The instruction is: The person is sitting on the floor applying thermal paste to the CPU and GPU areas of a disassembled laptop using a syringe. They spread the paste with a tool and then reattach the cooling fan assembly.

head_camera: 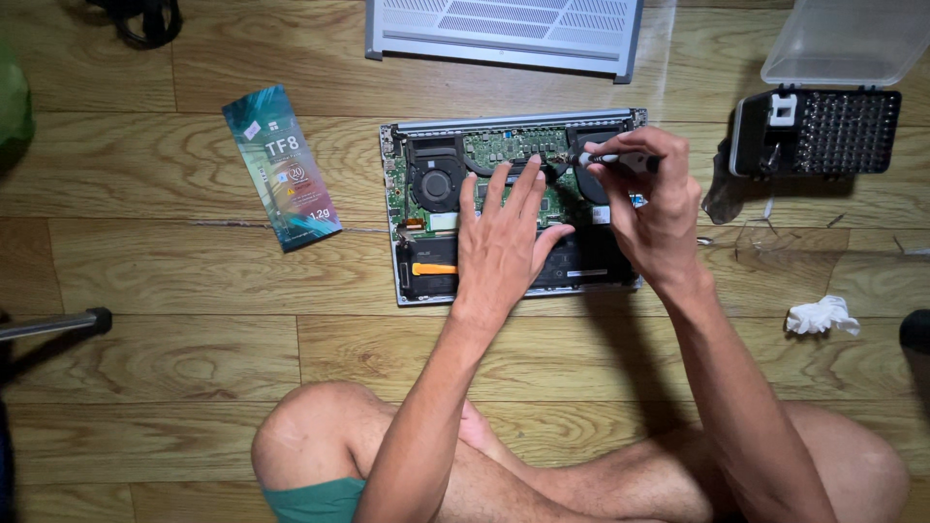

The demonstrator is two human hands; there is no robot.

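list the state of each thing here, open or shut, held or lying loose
laptop: opened up, bottom cover off, fans and board showing
bottom cover: removed, lying on the floor above the laptop
screwdriver: held in the right hand, tip down on the board
left hand: flat on the laptop, fingers spread, holding nothing
bit case: lid open, bits in their slots
sachet: lying flat on the floor
crumpled tissue: loose on the floor

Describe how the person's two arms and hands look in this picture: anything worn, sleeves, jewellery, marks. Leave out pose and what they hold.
Both arms are bare from hand to upper arm: no sleeves show. The left hand and right hand wear no gloves, and no rings, watch or wristband can be seen. Fingernails look short and unpainted. No tattoos or bandages are visible. The only clothing in view is green shorts at the lap.
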